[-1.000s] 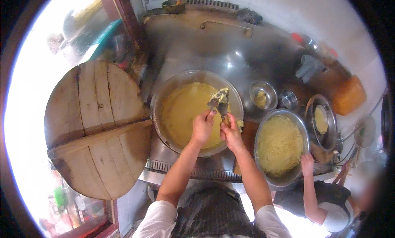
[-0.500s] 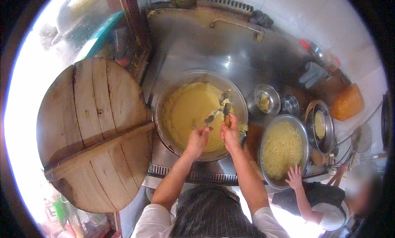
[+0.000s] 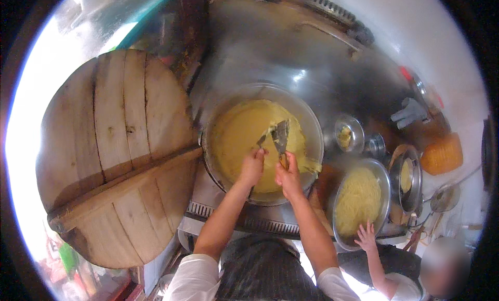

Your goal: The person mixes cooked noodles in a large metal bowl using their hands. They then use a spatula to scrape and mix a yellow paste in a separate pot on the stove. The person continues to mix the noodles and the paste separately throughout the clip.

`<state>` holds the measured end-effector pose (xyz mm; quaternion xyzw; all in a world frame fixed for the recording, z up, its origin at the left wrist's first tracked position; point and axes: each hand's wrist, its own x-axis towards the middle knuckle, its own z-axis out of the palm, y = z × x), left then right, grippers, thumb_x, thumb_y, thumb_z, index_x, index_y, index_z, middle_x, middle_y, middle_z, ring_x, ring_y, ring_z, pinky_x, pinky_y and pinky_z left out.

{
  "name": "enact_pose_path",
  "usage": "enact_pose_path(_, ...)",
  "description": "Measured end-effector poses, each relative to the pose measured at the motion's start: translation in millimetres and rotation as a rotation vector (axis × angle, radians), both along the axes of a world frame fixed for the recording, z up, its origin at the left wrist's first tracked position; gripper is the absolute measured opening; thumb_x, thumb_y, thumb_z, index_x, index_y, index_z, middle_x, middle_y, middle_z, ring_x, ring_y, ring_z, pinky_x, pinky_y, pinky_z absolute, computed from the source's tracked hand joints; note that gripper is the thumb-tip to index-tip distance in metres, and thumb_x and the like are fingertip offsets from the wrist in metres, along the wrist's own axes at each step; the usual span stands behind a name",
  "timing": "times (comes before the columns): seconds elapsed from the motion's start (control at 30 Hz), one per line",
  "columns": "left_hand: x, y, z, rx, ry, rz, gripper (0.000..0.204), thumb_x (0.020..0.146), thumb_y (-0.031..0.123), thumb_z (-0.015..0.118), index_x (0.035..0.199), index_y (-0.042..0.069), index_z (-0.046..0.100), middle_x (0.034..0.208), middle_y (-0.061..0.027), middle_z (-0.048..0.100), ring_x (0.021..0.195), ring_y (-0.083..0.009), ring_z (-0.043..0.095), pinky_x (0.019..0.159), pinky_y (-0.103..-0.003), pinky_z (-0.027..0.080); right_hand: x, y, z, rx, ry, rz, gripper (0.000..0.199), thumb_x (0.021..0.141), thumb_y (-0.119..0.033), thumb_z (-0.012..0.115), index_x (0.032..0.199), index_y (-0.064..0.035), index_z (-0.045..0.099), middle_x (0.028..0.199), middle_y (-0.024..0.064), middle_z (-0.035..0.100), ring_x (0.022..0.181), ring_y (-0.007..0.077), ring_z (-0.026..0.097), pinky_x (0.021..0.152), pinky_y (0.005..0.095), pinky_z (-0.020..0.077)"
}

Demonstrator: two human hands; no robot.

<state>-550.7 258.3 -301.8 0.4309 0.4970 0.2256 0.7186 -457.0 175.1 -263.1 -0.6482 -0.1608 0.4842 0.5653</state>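
My left hand [image 3: 253,167] grips a small utensil [image 3: 261,140], half hidden, can't tell what kind; right hand [image 3: 289,177] grips a scraper [image 3: 280,135], both over the pot [image 3: 315,125], scraper running lengthwise away from me, blade first

Left grip [image 3: 252,166] holds a utensil [image 3: 262,140] — right grip [image 3: 289,177], a scraper [image 3: 280,136].

White short sleeves [image 3: 193,281] show beside a dark apron [image 3: 267,275] (with fine lengthwise stripes).

Room beyond pot [image 3: 261,91]; lid [image 3: 117,137] blocks left
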Motion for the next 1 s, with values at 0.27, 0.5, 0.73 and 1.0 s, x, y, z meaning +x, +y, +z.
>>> enact_pose_path(0.27,-8,26,-5,0.571,0.317,-0.091,0.019,0.086,0.017,0.050,0.090,0.000,0.058,0.078,-0.0193,0.059,0.071,-0.0342,0.057,0.063,-0.040,0.044,20,-26,39,-0.174,-0.870,0.316,0.039,0.090,-0.018,0.045,0.128,-0.0102,0.042,0.099,0.0154,0.055,0.093,0.0301,0.053,0.083,0.0376,0.0420)
enact_pose_path(0.5,-13,-7,-15,0.845,0.430,-0.047,0.008,0.079,0.004,0.051,0.083,0.001,0.056,0.076,-0.0216,0.056,0.073,-0.0409,0.055,0.060,-0.045,0.043,-7,22,24,-0.228,-0.891,0.316,0.039,0.089,-0.015,0.045,0.127,-0.0054,0.043,0.109,0.0212,0.055,0.102,0.0308,0.053,0.089,0.0367,0.0398)
enact_pose_path(0.73,-45,-20,13,0.712,0.409,0.073,0.009,0.082,0.007,0.050,0.084,0.002,0.057,0.072,-0.0213,0.056,0.065,-0.0386,0.055,0.057,-0.044,0.043,24,59,11,0.052,-0.906,0.036,0.037,0.086,-0.018,0.048,0.123,-0.0145,0.049,0.095,0.0153,0.059,0.089,0.0310,0.056,0.080,0.0376,0.0439)
enact_pose_path(1.0,-68,38,12,0.676,0.560,-0.035,0.023,0.085,0.018,0.050,0.085,-0.003,0.058,0.074,-0.0243,0.057,0.071,-0.0414,0.056,0.061,-0.044,0.042,26,53,-49,-0.477,-1.048,0.589,0.032,0.080,-0.016,0.050,0.112,-0.0132,0.055,0.104,0.0218,0.055,0.087,0.0408,0.056,0.072,0.0497,0.0454)
